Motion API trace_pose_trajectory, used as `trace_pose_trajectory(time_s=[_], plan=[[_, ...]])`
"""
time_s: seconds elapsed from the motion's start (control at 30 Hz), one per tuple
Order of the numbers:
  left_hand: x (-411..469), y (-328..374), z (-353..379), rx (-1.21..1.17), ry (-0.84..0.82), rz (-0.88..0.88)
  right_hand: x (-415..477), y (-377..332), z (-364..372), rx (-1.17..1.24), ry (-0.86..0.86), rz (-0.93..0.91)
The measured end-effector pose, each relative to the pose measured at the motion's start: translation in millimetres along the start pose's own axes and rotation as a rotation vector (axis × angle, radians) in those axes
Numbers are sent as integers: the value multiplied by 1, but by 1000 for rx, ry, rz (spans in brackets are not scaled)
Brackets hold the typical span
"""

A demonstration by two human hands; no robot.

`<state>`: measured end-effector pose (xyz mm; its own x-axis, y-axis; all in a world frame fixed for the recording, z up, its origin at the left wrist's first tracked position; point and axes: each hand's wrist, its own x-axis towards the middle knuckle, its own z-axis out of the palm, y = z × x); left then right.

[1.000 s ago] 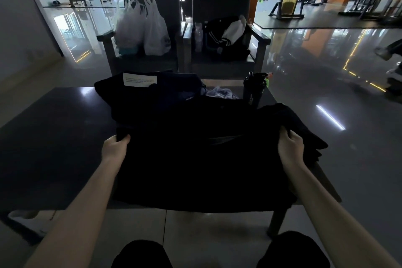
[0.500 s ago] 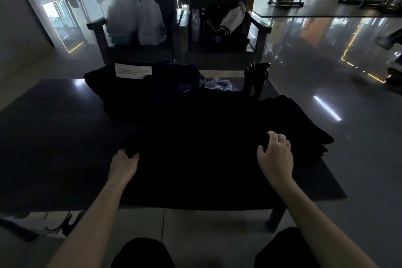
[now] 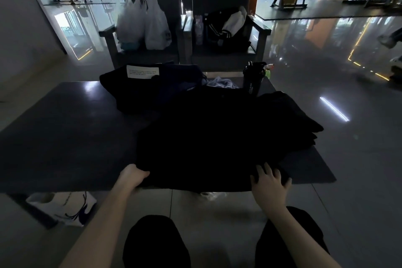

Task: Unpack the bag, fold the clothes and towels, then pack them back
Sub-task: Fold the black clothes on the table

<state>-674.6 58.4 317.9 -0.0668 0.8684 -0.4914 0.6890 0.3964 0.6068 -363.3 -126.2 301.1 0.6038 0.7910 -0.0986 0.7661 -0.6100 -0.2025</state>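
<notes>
A black garment [image 3: 202,137] lies spread flat on the dark table [image 3: 65,132], reaching its near edge. My left hand [image 3: 132,176] grips the garment's near left corner, fingers tucked under the cloth. My right hand [image 3: 269,183] rests flat on the near right part, fingers spread. A pile of folded black clothes [image 3: 289,113] sits to the right. A dark bag with a white label [image 3: 148,80] stands at the far side, with a pale cloth [image 3: 221,84] beside it.
A black shaker bottle [image 3: 253,78] stands at the table's far right. Two dark armchairs behind hold white plastic bags [image 3: 145,26] and a black jacket [image 3: 226,28]. A white printed bag [image 3: 63,206] lies on the floor under the table's left. Glossy tiled floor surrounds the table.
The garment was lowered from hanging over the near edge to lying flat on the table. Both hands slid back along it to the near edge, the right one now flat on it.
</notes>
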Motion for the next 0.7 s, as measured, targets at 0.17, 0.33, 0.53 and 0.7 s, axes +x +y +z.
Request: trace_pose_trajectory(time_s=[0.17, 0.33, 0.53, 0.7], plan=[[3, -6, -16, 46, 151, 25, 5, -5, 2, 35, -75, -73], [2, -23, -38, 179, 276, 18, 10, -34, 2, 58, -123, -195], [-10, -47, -41, 265, 412, 32, 14, -62, 6, 46, -143, -247], [-14, -30, -13, 564, 479, 391, 2, -50, 4, -11, -26, -212]])
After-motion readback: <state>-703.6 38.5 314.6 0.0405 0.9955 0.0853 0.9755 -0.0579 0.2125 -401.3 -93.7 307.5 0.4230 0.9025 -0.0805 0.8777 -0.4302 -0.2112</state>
